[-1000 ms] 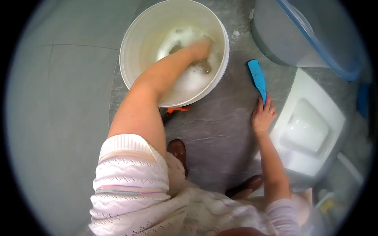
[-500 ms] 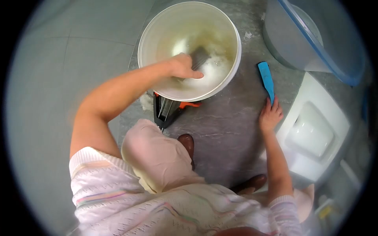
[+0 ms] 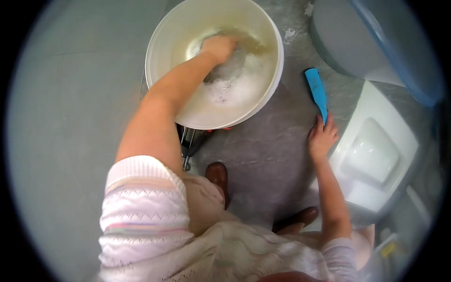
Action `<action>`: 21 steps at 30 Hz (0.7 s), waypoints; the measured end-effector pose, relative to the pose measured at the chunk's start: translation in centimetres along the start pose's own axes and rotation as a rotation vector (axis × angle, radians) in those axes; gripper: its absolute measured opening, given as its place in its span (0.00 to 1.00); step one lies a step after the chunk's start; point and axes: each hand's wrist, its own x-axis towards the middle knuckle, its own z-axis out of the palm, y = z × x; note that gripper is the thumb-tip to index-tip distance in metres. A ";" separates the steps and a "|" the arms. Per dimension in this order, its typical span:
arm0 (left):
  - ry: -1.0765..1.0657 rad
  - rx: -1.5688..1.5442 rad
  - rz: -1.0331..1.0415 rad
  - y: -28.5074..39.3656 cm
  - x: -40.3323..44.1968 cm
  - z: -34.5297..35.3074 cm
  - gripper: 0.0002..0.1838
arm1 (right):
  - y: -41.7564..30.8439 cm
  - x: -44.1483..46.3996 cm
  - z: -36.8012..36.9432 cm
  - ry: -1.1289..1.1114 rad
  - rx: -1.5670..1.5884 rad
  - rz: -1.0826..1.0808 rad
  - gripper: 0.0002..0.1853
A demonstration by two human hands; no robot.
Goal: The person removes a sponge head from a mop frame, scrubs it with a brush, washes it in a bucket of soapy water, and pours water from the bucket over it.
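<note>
My left hand (image 3: pixel 220 48) reaches into a big white bucket (image 3: pixel 279 61) of cloudy, foamy water (image 3: pixel 237 89). The fingers dip at the water's surface, so whether they hold anything is hidden. At the right, my right hand (image 3: pixel 323 137) has its fingers round the narrow end of a blue flat-headed tool (image 3: pixel 315 88). The tool's wide end points away from me, and its underside does not show. Beside that hand lies a white glossy basin-like piece (image 3: pixel 361 188) with a raised rounded middle.
A clear tub with a blue rim (image 3: pixel 404 70) stands at the upper right. Under the bucket's near side, part of a black stand with metal rods (image 3: pixel 189 141) shows. My brown shoes (image 3: pixel 217 177) are on the grey floor (image 3: pixel 253 174).
My left hand has moved farther into the bucket, and the left arm has swung inward. The bucket appears slightly lower left in view. My right hand stays on the blue tool.
</note>
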 end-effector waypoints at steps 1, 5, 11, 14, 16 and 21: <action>0.017 0.004 -0.044 -0.2 0.0 0.4 0.16 | 0.0 0.0 0.1 -0.010 -0.006 0.003 0.24; 0.034 0.142 -0.060 0.3 -0.6 1.2 0.18 | -0.1 -0.2 -0.1 0.005 0.014 -0.010 0.25; 0.042 0.271 0.087 4.0 -1.7 1.8 0.16 | 0.0 0.1 -0.1 -0.025 0.004 -0.001 0.26; -0.123 0.105 0.029 4.2 0.6 -1.3 0.12 | 0.1 -0.1 -0.1 -0.003 0.015 -0.011 0.26; 0.018 0.116 0.058 3.2 2.2 0.3 0.13 | 0.3 -0.3 0.3 0.026 0.010 -0.023 0.27; 0.023 -0.357 0.061 1.5 -1.7 -1.1 0.21 | 0.2 0.1 0.3 -0.017 0.034 -0.009 0.28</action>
